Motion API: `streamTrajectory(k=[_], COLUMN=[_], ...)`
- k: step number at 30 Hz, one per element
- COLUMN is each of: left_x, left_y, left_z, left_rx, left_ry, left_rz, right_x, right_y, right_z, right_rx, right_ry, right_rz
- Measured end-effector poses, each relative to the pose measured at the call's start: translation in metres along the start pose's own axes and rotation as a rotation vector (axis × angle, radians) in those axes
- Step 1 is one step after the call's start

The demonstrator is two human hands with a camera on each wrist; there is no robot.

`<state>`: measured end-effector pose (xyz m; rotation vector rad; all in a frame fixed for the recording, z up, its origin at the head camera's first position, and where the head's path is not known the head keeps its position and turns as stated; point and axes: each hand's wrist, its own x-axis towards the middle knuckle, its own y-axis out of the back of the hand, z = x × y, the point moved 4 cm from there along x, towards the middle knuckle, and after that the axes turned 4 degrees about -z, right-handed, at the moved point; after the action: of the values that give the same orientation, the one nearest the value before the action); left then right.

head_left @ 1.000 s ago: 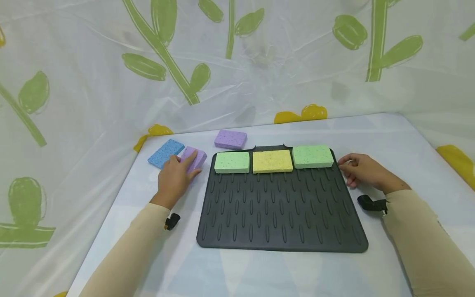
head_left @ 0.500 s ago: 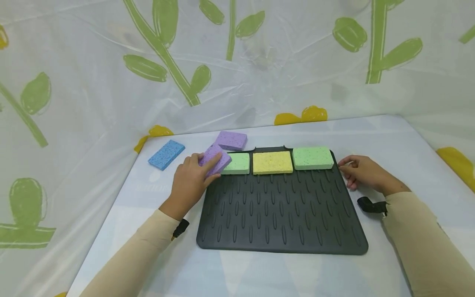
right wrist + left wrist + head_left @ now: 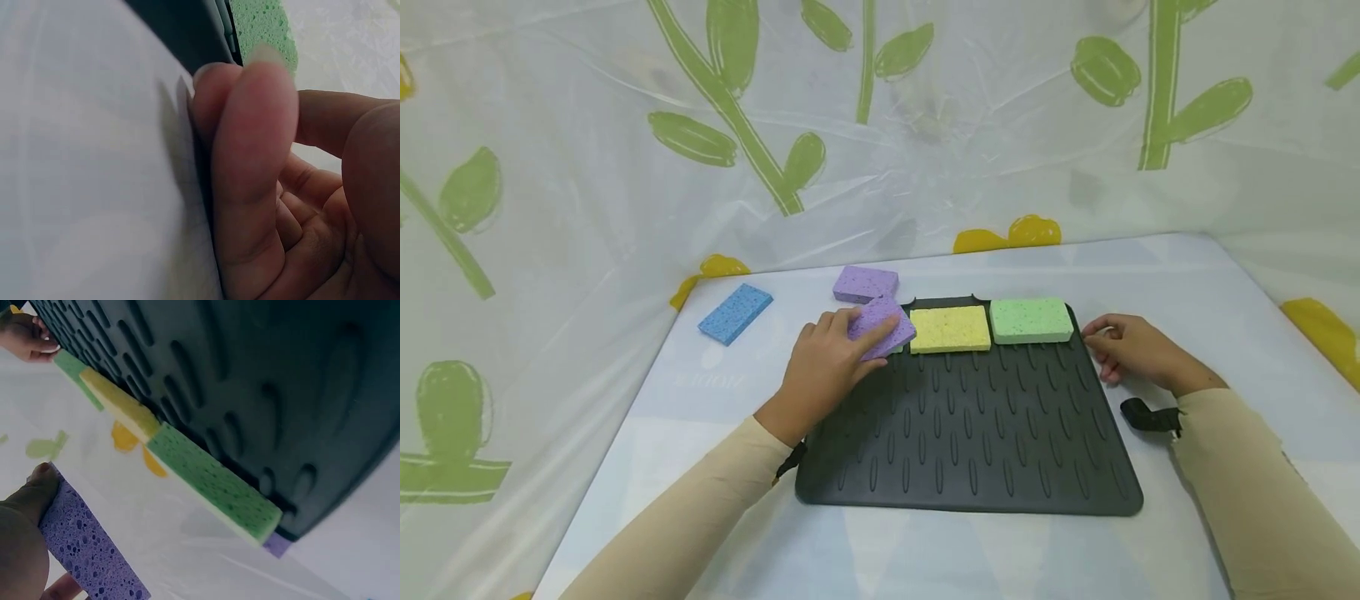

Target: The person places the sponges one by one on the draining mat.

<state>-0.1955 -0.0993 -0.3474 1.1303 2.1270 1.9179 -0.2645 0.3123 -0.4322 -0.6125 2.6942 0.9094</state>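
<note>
My left hand holds a purple sponge between thumb and fingers. It is tilted above the left back corner of the black ridged mat, covering most of a green sponge there. In the left wrist view that green sponge lies along the mat's back edge, apart from the held purple sponge. Beside it on the mat are a yellow sponge and another green sponge. My right hand pinches the mat's right edge near the back corner, its other fingers curled.
A second purple sponge lies on the table just behind the mat's left back corner. Farther left is a blue sponge. A white sheet with printed leaves hangs behind the table.
My left hand has lifted the purple sponge from beside the blue one and carried it right, over the mat's left green sponge. The right hand has stayed at the mat's edge.
</note>
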Motion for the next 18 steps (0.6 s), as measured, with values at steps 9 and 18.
streamTrajectory(k=[9,18], left_x=[0.015,0.042], left_y=[0.001,0.007], left_z=[0.023,0.055], left_rx=[-0.069,-0.191], left_ry=[-0.08,-0.201], left_rz=[0.017,0.002], right_x=[0.0,0.002], right_y=[0.0,0.002], right_z=[0.0,0.005], right_rx=[0.012,0.027], right_ry=[0.011,-0.025], right_rz=[-0.003,0.004])
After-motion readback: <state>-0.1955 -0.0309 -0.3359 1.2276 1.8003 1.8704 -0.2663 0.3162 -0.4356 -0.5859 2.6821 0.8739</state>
